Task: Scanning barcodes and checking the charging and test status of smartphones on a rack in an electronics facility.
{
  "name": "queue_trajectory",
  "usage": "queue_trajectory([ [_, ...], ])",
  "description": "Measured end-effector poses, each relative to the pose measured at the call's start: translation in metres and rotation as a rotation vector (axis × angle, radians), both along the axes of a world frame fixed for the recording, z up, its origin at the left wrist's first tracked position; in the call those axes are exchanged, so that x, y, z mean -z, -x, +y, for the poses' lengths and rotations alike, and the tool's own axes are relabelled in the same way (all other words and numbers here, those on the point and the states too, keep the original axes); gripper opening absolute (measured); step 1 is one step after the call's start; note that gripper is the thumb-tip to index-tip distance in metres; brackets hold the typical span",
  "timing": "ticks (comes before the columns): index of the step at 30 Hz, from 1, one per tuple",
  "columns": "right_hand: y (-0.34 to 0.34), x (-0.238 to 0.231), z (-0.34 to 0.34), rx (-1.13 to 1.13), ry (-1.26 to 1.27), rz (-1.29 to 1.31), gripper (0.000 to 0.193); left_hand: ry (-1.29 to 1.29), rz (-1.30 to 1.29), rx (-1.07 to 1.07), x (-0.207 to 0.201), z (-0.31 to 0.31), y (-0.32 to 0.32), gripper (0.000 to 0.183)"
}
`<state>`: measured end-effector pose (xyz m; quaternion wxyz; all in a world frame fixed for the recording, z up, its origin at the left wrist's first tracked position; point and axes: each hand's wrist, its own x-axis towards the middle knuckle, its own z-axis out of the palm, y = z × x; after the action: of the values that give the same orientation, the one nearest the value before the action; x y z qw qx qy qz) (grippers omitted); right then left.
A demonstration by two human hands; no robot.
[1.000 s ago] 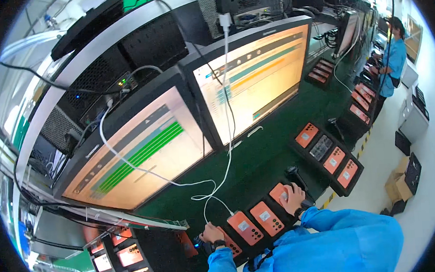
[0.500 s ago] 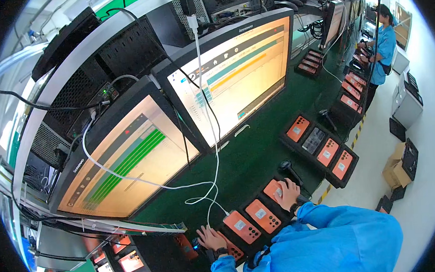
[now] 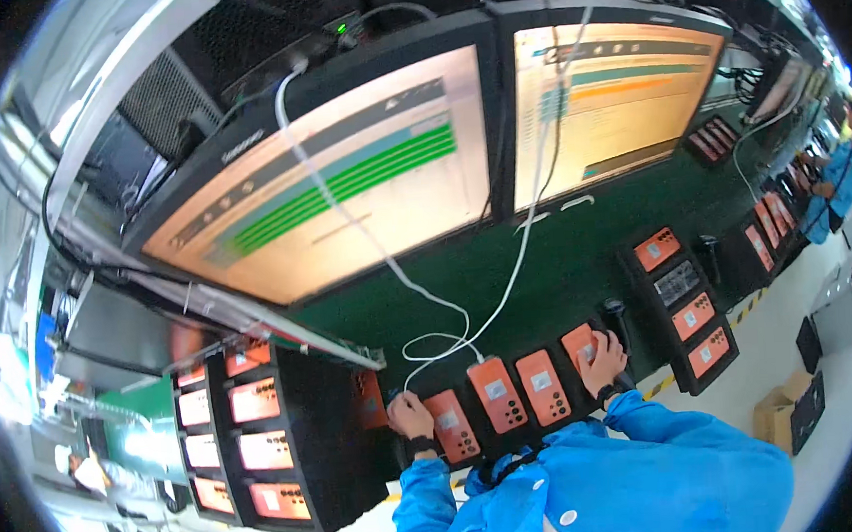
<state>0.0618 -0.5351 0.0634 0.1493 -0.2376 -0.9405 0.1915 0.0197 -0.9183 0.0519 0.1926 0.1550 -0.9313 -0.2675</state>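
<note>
Two white cables across monitors; left hand, right hand by orange phones, grips unclear

Smooth phones, matt cloth sleeve

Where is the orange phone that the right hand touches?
In the head view, below and right of centre, the phone lies partly under the right hand, with another orange phone to its left.

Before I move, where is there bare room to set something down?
The widest bare patch of green mat lies between the white cables, right monitor and black tray at right. A narrower one lies between the left monitor and cables. The front is crowded: four orange phones in a row, left hand and right hand at its ends.
</note>
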Motion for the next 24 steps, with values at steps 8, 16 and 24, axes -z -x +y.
queue_trajectory([
  [8,0.004,0.012,0.001,-0.051,-0.057,-0.042,0.052,-0.051,-0.079,-0.384,0.018,-0.032,0.042,0.037],
  [16,0.001,0.002,0.0,-0.023,-0.013,-0.042,0.05,-0.544,0.049,-0.417,-0.009,-0.015,-0.03,0.037],
  [24,-0.005,-0.008,0.0,0.006,0.009,-0.057,0.049,-0.257,-0.213,-0.35,0.051,0.021,-0.124,0.045],
])
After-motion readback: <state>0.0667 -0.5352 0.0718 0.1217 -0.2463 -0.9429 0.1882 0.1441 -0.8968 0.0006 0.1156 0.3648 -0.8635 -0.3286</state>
